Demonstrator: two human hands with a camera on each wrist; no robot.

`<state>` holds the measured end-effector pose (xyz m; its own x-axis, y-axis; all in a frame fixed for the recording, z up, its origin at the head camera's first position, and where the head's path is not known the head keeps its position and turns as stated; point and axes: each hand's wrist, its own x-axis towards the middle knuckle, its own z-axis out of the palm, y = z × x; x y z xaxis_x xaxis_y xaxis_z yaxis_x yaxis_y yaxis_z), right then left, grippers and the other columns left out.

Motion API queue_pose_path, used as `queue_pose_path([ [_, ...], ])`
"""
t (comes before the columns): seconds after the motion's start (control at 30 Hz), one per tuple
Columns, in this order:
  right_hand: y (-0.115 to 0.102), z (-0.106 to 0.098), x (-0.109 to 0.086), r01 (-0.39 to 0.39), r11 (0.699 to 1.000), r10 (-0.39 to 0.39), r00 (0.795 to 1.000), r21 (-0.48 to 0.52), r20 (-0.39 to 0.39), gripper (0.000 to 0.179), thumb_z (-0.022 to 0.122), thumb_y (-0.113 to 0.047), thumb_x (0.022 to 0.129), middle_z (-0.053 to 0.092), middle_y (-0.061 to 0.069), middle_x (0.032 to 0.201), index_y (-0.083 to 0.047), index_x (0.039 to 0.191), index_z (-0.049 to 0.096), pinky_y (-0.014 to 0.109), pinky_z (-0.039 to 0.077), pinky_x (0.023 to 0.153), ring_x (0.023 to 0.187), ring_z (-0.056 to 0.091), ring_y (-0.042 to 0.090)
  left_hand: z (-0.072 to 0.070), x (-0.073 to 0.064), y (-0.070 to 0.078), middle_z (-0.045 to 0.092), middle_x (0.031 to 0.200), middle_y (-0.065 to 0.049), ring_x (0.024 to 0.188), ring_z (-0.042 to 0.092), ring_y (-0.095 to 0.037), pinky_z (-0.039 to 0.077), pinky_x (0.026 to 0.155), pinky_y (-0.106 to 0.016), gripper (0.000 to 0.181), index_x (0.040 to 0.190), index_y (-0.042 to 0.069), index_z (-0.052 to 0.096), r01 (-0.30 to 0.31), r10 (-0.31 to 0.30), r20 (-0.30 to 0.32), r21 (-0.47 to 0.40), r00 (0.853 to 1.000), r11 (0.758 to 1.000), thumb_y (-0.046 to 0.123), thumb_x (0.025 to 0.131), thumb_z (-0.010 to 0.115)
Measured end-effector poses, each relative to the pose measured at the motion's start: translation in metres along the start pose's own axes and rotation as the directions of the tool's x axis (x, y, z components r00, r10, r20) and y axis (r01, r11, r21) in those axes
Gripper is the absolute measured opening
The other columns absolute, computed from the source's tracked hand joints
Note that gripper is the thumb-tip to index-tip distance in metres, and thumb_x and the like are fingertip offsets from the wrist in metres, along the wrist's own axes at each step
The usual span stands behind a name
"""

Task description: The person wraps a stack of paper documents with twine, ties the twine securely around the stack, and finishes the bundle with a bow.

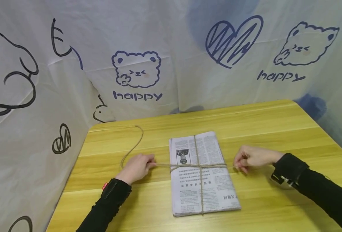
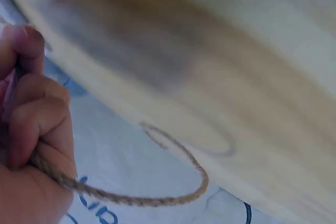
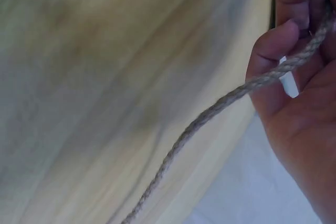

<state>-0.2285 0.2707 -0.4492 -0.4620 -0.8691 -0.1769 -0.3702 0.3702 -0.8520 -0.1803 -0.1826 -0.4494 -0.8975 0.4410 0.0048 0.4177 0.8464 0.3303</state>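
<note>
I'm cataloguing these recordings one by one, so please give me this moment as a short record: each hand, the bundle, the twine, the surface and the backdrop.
left hand: grips the twine left of the bundle
right hand: holds the twine right of the bundle
bundle: folded newspapers, lying flat between the hands
twine: crosses the newspapers lengthwise and widthwise; a loose tail curves away beyond the left hand
knot: cannot tell whether tied
surface: yellow wood-grain table
backdrop: pale cloth with drawn bears, hearts and "happy"
</note>
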Motion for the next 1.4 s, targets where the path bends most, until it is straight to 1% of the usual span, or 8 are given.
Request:
queue_pose_path([
  [0.33, -0.023, -0.023, -0.007, 0.005, 0.994, -0.033, 0.970, -0.112, -0.242, 0.021, 0.054, -0.006, 0.103, 0.061, 0.019, 0.065, 0.000, 0.089, 0.069, 0.026, 0.045, 0.058, 0.057, 0.054, 0.021, -0.047, -0.002, 0.012, 0.046, 0.067, 0.006, 0.058, 0.037, -0.006, 0.032, 0.058, -0.022, 0.015, 0.089, 0.016, 0.064, -0.017, 0.019, 0.010, -0.194, 1.000, 0.981, 0.026, 0.100, 0.063],
  [0.6, -0.036, -0.031, -0.012, 0.034, 0.965, -0.133, 0.917, -0.260, -0.377, 0.018, 0.061, -0.004, 0.099, 0.066, -0.005, 0.078, -0.017, 0.095, 0.072, 0.023, 0.045, 0.063, 0.068, 0.057, 0.004, -0.069, 0.003, 0.024, 0.051, 0.068, 0.005, 0.059, 0.043, -0.008, 0.037, 0.059, -0.024, 0.014, 0.090, 0.017, 0.065, -0.062, 0.065, 0.006, -0.256, 0.998, 0.965, 0.025, 0.101, 0.062],
  [0.8, -0.037, -0.034, -0.021, -0.060, 0.828, -0.257, 0.843, -0.558, -0.473, 0.023, 0.075, -0.002, 0.087, 0.056, -0.009, 0.089, -0.024, 0.091, 0.074, 0.021, 0.040, 0.068, 0.079, 0.047, 0.002, -0.081, -0.003, 0.010, 0.055, 0.072, 0.003, 0.063, 0.043, -0.009, 0.037, 0.062, -0.025, 0.010, 0.090, 0.016, 0.067, -0.036, 0.035, -0.009, -0.129, 0.999, 0.991, 0.021, 0.098, 0.066],
  [0.97, -0.031, -0.032, -0.028, -0.161, 0.720, -0.230, 0.862, -0.675, -0.451, 0.018, 0.080, -0.005, 0.082, 0.052, -0.008, 0.088, -0.020, 0.087, 0.075, 0.023, 0.042, 0.070, 0.079, 0.047, 0.007, -0.084, -0.012, -0.009, 0.064, 0.080, 0.005, 0.070, 0.050, -0.009, 0.043, 0.068, -0.027, 0.008, 0.091, 0.017, 0.070, -0.002, 0.004, 0.030, -0.070, 1.000, 0.998, 0.020, 0.098, 0.067],
  [1.1, -0.027, -0.022, -0.030, -0.193, 0.753, -0.119, 0.900, -0.629, -0.419, 0.012, 0.080, -0.010, 0.085, 0.058, -0.007, 0.090, -0.017, 0.093, 0.075, 0.029, 0.052, 0.074, 0.083, 0.057, 0.010, -0.076, -0.020, -0.019, 0.070, 0.093, 0.003, 0.086, 0.062, -0.011, 0.052, 0.080, -0.034, 0.011, 0.099, 0.016, 0.072, 0.055, -0.045, 0.099, -0.102, 0.994, 0.993, 0.024, 0.099, 0.065],
  [1.17, -0.026, -0.018, -0.030, -0.217, 0.793, -0.076, 0.892, -0.569, -0.445, 0.013, 0.079, -0.012, 0.087, 0.060, -0.005, 0.092, -0.014, 0.099, 0.074, 0.031, 0.053, 0.074, 0.084, 0.058, 0.011, -0.072, -0.022, -0.022, 0.070, 0.096, 0.002, 0.090, 0.063, -0.014, 0.052, 0.082, -0.037, 0.013, 0.102, 0.015, 0.072, 0.105, -0.096, 0.090, -0.106, 0.991, 0.989, 0.026, 0.100, 0.064],
  [1.3, -0.027, -0.015, -0.032, -0.303, 0.840, -0.018, 0.814, -0.450, -0.581, 0.011, 0.072, -0.017, 0.094, 0.062, -0.002, 0.089, -0.009, 0.102, 0.070, 0.029, 0.046, 0.068, 0.077, 0.053, 0.010, -0.066, -0.023, -0.027, 0.068, 0.091, -0.005, 0.078, 0.058, -0.017, 0.046, 0.071, -0.034, 0.018, 0.099, 0.010, 0.068, 0.224, -0.224, 0.001, -0.054, 0.975, 0.973, 0.027, 0.101, 0.062],
  [1.4, -0.026, -0.015, -0.033, -0.438, 0.825, 0.114, 0.747, -0.356, -0.655, 0.022, 0.065, -0.027, 0.099, 0.056, -0.002, 0.073, -0.009, 0.086, 0.066, 0.028, 0.038, 0.060, 0.065, 0.047, 0.011, -0.060, -0.024, -0.030, 0.067, 0.087, -0.010, 0.069, 0.054, -0.020, 0.042, 0.063, -0.032, 0.030, 0.098, 0.003, 0.065, 0.344, -0.344, -0.005, -0.012, 0.939, 0.939, 0.032, 0.102, 0.060],
])
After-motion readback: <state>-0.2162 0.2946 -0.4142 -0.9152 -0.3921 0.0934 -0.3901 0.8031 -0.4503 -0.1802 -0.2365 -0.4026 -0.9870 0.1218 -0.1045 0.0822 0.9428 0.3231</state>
